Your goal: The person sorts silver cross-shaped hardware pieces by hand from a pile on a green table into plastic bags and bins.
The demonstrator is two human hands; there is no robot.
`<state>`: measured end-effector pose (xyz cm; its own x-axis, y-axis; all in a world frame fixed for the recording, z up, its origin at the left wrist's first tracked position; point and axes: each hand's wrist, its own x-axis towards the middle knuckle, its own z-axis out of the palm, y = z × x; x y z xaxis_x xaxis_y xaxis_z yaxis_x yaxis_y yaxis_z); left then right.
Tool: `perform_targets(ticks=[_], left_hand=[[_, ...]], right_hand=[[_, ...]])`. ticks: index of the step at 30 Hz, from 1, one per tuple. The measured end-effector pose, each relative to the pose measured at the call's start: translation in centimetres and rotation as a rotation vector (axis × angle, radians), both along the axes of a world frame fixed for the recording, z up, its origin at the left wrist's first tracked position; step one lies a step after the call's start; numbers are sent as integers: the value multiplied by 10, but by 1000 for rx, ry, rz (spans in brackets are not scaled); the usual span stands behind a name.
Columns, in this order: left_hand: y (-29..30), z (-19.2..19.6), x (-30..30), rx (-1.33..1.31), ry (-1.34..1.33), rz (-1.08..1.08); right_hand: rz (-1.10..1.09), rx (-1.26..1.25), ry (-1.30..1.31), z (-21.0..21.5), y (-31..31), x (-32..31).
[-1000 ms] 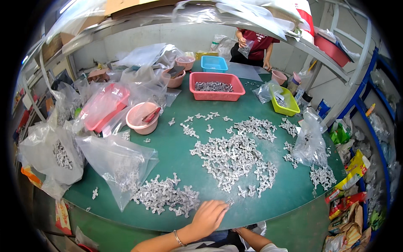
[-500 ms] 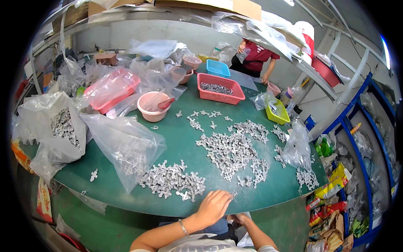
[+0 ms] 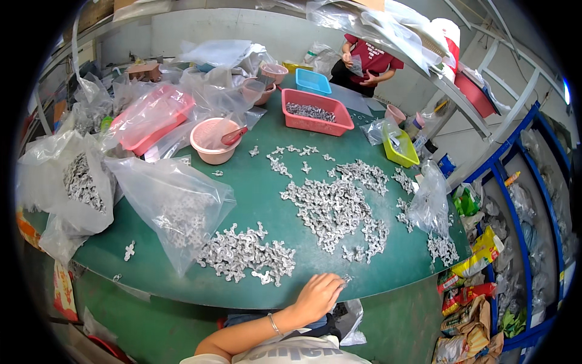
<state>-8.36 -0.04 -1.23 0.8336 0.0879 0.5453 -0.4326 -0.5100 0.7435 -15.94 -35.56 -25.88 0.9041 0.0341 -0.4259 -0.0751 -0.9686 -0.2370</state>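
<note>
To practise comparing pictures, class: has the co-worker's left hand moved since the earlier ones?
Yes: judged against the small pink bowl, the co-worker's left hand has moved up and leftward, toward the dark red shirt.

A small grey metallic piece, its outline hard to make out from here, pokes from the pinched fingertips of a worker's left hand at the near edge of a green table. At 10 o'clock from the hand, a dense pile of branching, knobbly grey pieces lies jumbled; at 12 o'clock, a broader pile spreads out, loose pieces lying singly past its far side; toward 2 o'clock, a smaller cluster rests well apart
</note>
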Motion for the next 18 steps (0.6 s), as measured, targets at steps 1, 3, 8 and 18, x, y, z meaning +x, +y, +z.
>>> perform_targets(ticks=[1,3,8,18], left_hand=[[0,-2,0,-1,5,-6],[-1,-4,1,-14,20,-21],[-1,-3,-1,-76,43,-71],[5,0,-6,-109,64,-175]], right_hand=[[-9,-9,0,3,2,-1],[-27,-30,-2,8,4,-4],[-74,-70,-7,18,1,-17],[-166,-102,-15,32,17,-35]])
